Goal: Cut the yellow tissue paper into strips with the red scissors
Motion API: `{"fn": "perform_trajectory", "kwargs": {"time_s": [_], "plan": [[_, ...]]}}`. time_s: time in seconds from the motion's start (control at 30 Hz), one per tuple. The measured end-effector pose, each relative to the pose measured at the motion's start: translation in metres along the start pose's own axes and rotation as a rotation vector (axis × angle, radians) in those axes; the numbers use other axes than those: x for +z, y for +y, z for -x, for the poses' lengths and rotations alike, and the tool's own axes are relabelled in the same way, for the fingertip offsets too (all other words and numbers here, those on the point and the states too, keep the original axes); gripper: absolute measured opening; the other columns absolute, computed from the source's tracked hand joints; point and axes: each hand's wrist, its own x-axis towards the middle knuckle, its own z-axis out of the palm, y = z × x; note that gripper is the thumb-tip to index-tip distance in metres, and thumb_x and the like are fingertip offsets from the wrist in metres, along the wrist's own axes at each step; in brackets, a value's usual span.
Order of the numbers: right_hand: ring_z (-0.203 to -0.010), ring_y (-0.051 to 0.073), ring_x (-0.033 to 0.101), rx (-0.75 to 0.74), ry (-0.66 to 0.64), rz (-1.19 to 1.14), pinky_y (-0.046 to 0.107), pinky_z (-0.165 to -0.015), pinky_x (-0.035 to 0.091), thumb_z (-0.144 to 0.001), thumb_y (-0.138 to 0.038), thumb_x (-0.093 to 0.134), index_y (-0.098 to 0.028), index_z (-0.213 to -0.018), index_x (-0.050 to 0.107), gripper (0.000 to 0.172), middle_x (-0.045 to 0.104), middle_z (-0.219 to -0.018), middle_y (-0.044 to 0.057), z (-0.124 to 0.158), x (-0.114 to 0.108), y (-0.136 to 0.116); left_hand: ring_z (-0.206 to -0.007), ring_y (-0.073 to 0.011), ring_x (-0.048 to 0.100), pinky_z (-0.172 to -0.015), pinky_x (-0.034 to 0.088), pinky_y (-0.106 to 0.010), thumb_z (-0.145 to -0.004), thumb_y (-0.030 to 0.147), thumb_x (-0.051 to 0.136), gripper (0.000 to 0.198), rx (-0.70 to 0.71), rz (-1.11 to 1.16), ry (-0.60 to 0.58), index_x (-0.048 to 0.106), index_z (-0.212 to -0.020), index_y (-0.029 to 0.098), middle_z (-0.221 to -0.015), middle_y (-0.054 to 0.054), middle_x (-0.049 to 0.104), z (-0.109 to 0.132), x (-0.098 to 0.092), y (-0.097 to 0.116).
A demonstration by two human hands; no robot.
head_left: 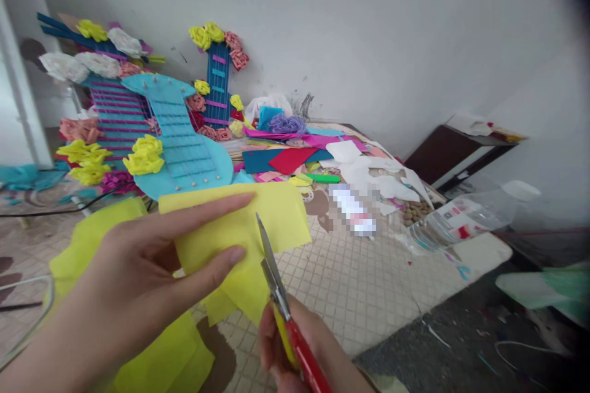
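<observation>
My left hand grips a thin yellow sheet, paper or fabric, with the index finger stretched over its top and the thumb across its face. Scissors with red and yellow handles are in my right hand, blades pointing up and parted around the sheet, which lies between them near the left fingertips. Some of the right fingers are hidden behind the handles. More yellow sheets lie on the table below and left of my left hand.
Blue string-instrument shapes with crumpled yellow, white and pink flowers stand against the wall. Coloured scraps, purple yarn, a green marker, white cut pieces and a lying plastic bottle cover the back of the quilt-patterned table.
</observation>
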Motion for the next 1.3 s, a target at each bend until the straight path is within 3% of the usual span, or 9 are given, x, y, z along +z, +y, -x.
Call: {"fn": "perform_trajectory", "kwargs": {"time_s": [0.17,0.33,0.6,0.8,0.97,1.17,1.3], "plan": [[-0.047,0.004,0.036,0.133,-0.075,-0.108,0.019,-0.049,0.029,-0.069,-0.062,0.061,-0.016,-0.076,0.048,0.049,0.049,-0.061,-0.002,0.002,-0.001,-0.013,-0.082,-0.0094,0.069,-0.065,0.052,-0.009,-0.072,0.042,0.067,0.038,0.047,-0.023,-0.003,0.062,-0.109,0.047,-0.107,0.017,0.068,-0.002,0.001,-0.001],[-0.055,0.007,0.042,0.001,-0.119,0.012,0.021,-0.053,0.033,-0.059,-0.069,0.066,-0.016,-0.079,0.049,0.059,0.051,-0.065,-0.002,0.007,-0.003,-0.015,-0.075,-0.0108,0.07,-0.058,0.053,-0.01,-0.071,0.043,0.068,0.039,0.056,-0.028,0.0,0.062,-0.11,0.045,-0.105,0.014,0.069,0.001,0.0,-0.002],[-0.057,0.009,0.044,0.024,-0.149,-0.002,0.022,-0.052,0.033,-0.054,-0.081,0.059,-0.016,-0.084,0.047,0.072,0.051,-0.065,-0.001,0.009,-0.006,-0.006,-0.084,-0.007,0.069,-0.07,0.047,-0.005,-0.073,0.037,0.067,0.039,0.091,0.001,-0.015,0.062,-0.111,0.044,-0.109,0.015,0.068,-0.001,0.0,-0.001],[-0.053,0.008,0.042,-0.026,-0.102,0.081,0.021,-0.049,0.033,-0.064,-0.077,0.054,-0.018,-0.079,0.046,0.062,0.049,-0.062,-0.002,0.009,-0.008,0.005,-0.076,-0.0069,0.07,-0.064,0.049,-0.005,-0.073,0.039,0.067,0.039,0.099,0.024,-0.003,0.062,-0.111,0.042,-0.105,0.015,0.069,0.0,-0.001,-0.001],[-0.054,0.01,0.046,-0.017,-0.101,0.137,0.022,-0.049,0.034,-0.064,-0.082,0.048,-0.018,-0.079,0.045,0.066,0.048,-0.061,-0.001,0.008,-0.01,0.009,-0.077,-0.0079,0.07,-0.063,0.051,-0.006,-0.072,0.038,0.069,0.04,0.115,0.002,0.0,0.062,-0.112,0.042,-0.109,0.017,0.067,-0.002,0.0,-0.001],[-0.05,0.007,0.042,-0.046,-0.101,0.142,0.02,-0.046,0.032,-0.064,-0.084,0.045,-0.017,-0.075,0.044,0.068,0.048,-0.059,-0.001,0.01,-0.007,-0.003,-0.067,-0.0087,0.07,-0.053,0.053,-0.008,-0.072,0.04,0.068,0.04,0.114,0.015,0.008,0.062,-0.112,0.04,-0.107,0.015,0.068,-0.002,0.0,-0.001],[-0.05,0.007,0.044,-0.022,-0.076,0.146,0.018,-0.045,0.033,-0.069,-0.071,0.057,-0.016,-0.075,0.045,0.057,0.048,-0.058,-0.002,0.013,-0.004,-0.011,-0.067,-0.0089,0.07,-0.054,0.052,-0.008,-0.071,0.04,0.068,0.041,0.103,-0.006,0.0,0.062,-0.112,0.04,-0.106,0.014,0.069,-0.004,0.001,0.0]]}}
